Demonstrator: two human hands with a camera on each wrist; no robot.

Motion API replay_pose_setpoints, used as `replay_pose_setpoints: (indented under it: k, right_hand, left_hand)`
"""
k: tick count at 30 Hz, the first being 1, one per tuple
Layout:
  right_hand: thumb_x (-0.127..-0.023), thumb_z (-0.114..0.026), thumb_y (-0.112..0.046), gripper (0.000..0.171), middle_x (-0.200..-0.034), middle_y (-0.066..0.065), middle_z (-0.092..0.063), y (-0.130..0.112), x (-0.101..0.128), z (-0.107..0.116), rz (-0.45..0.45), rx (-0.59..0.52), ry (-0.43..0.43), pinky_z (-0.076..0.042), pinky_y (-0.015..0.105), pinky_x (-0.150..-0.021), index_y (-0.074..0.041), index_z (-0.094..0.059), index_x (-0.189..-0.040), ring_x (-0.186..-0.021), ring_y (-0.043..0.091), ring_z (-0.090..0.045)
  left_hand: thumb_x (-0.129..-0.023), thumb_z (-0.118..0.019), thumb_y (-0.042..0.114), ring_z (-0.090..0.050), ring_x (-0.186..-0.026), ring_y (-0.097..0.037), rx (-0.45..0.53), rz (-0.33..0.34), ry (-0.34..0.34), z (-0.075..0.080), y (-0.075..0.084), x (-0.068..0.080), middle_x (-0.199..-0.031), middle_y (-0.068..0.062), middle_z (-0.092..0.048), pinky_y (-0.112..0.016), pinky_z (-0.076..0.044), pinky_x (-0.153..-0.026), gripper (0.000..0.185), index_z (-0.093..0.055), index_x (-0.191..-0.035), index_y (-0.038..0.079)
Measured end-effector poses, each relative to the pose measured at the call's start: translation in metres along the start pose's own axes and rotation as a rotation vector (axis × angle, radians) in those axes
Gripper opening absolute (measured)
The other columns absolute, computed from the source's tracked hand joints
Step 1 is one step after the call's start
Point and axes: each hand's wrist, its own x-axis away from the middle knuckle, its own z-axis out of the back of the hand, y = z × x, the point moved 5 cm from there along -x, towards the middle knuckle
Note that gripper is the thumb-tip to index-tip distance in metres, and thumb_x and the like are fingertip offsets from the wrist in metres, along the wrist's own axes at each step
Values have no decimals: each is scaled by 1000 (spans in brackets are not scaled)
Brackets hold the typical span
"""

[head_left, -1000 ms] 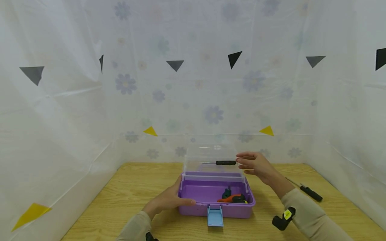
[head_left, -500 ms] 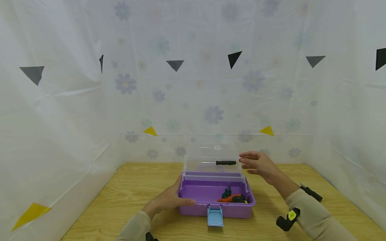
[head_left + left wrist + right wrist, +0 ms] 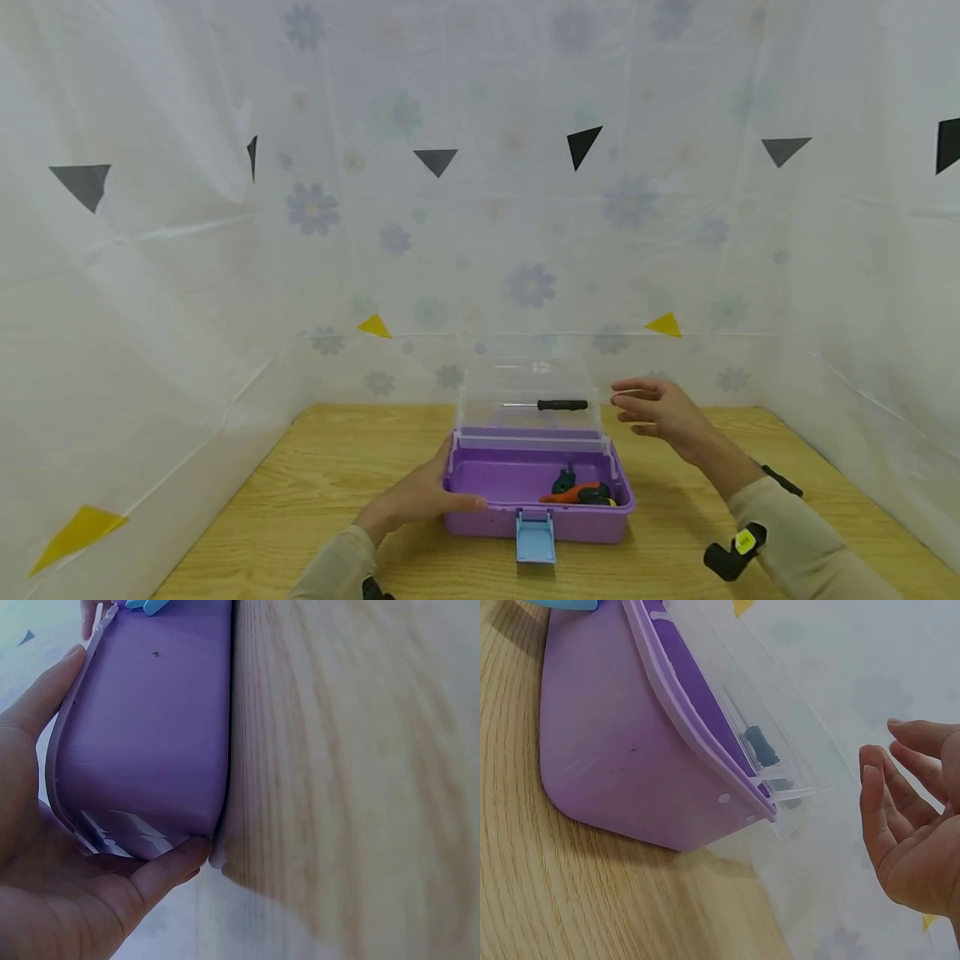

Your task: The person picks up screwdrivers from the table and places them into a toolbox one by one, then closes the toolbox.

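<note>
A: Step in hand?
B: Prob. tool handling at open box (image 3: 480, 524), on bench (image 3: 337, 454). L hand (image 3: 420, 497) grips its side; R hand (image 3: 667, 414) holds nothing, fingers loosely bent.
A: Next move?
B: Calls for steady L, R clear of lid (image 3: 487, 387), imo.
A: Obstructions?
B: Screwdriver (image 3: 562, 405) at lid; orange tool (image 3: 570, 494) inside; R arm part-hides black handle (image 3: 783, 482).

I count two hands (image 3: 420, 496) (image 3: 666, 414), one purple toolbox (image 3: 588, 526), one blue latch (image 3: 536, 540), one screwdriver (image 3: 562, 405) in its lid (image 3: 480, 412), six dark triangles (image 3: 436, 161).
</note>
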Motion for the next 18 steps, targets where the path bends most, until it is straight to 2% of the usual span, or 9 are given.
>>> replay_pose_setpoints:
  k: [5,12,18]
  right_hand:
    - [-102,-70,-27,44,-121,5,-70,2,6,8,-2,20,2,-59,37,-85,-5,-62,-139,-103,23,-69]
    - [-103,-68,-26,50,-122,6,-70,5,16,22,2,59,14,-59,37,-84,0,-56,-144,-104,22,-69]
    - [-103,-68,-26,43,-119,3,-70,6,24,35,8,73,39,-59,37,-82,-7,-60,-141,-102,21,-69]
  left_hand:
    - [-81,-84,49,-40,-141,-44,-1,4,1,0,1,1,-161,-27,-34,-66,-27,-115,130,6,-166,9]
    - [-81,-85,49,-39,-142,-45,-9,1,0,0,2,0,-162,-27,-32,-66,-26,-115,130,5,-166,9]
    - [-81,-85,50,-39,-142,-45,-8,7,-1,1,1,0,-161,-27,-32,-66,-27,-115,130,5,-166,10]
